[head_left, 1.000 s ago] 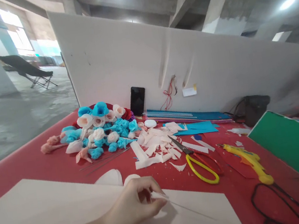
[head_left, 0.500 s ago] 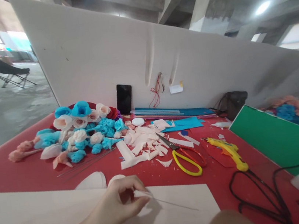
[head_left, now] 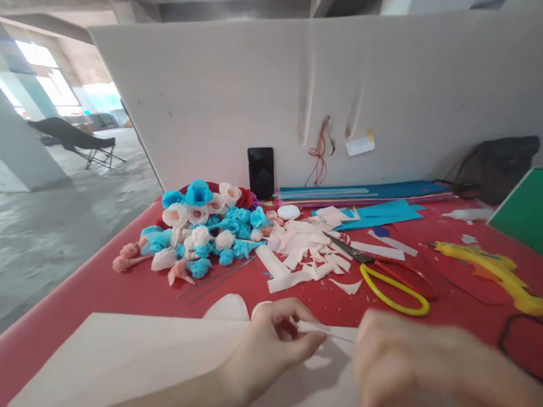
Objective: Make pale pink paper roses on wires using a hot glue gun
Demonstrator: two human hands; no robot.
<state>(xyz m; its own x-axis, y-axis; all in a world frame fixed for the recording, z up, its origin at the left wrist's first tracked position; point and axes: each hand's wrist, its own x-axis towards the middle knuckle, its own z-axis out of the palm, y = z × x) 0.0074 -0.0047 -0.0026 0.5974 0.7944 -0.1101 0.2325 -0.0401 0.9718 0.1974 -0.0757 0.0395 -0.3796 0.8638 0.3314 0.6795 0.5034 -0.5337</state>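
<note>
My left hand (head_left: 276, 347) is pinched closed on a thin wire (head_left: 341, 336) with a strip of white crepe paper (head_left: 312, 326) at its end. The wire runs right, toward my right hand (head_left: 415, 365), which is blurred with its fingers curled in. Its fingertips are hidden, so whatever they hold does not show. Beneath both hands lies a large white sheet (head_left: 135, 347). Rounded white paper petals (head_left: 228, 307) rest just behind my left hand.
Paper flowers (head_left: 204, 230) in blue, white and pink are heaped at the back left. Paper scraps (head_left: 302, 246), scissors (head_left: 394, 287) and a yellow glue gun (head_left: 498, 276) with a black cord lie beyond my hands. A phone (head_left: 262, 172) leans against the white panel (head_left: 216, 97).
My right hand has come in from the lower edge up to the wire. My left hand keeps its pinch on the papered wire. The view has turned left and levelled.
</note>
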